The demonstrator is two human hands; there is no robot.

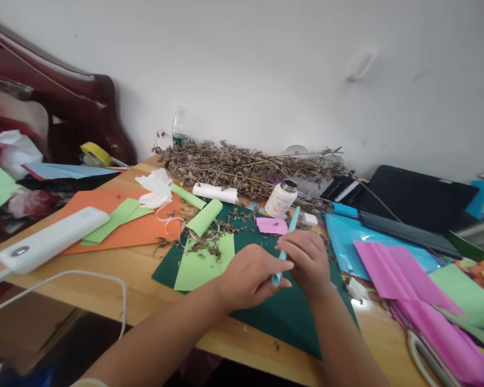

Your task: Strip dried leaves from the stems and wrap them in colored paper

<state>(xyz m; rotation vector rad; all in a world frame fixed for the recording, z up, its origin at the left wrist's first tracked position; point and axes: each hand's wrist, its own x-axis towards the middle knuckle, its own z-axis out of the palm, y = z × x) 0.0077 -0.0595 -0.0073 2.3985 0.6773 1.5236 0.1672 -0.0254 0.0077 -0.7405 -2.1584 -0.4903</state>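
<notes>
A thin light-blue rolled paper tube (294, 219) slants between my hands above a dark green sheet (282, 322). My left hand (250, 277) pinches its lower end, where the hollow opening shows. Higher up, the fingers of my right hand (308, 260) are wrapped round the same tube. Beyond the hands lies a small pink paper piece (272, 226). A white bottle (281, 199) without a lid stands behind it. To the left, a light-green sheet (205, 263) bears dried plant bits, with a light-green paper roll (203, 217) at its far edge.
A pile of dried stems (233, 166) lies along the wall. Orange paper (141, 231) and a white power bank (52, 239) with a cable are at left. At right are a black laptop (414, 201), a blue packet (338, 242), magenta paper (403, 274) and scissors (423, 355).
</notes>
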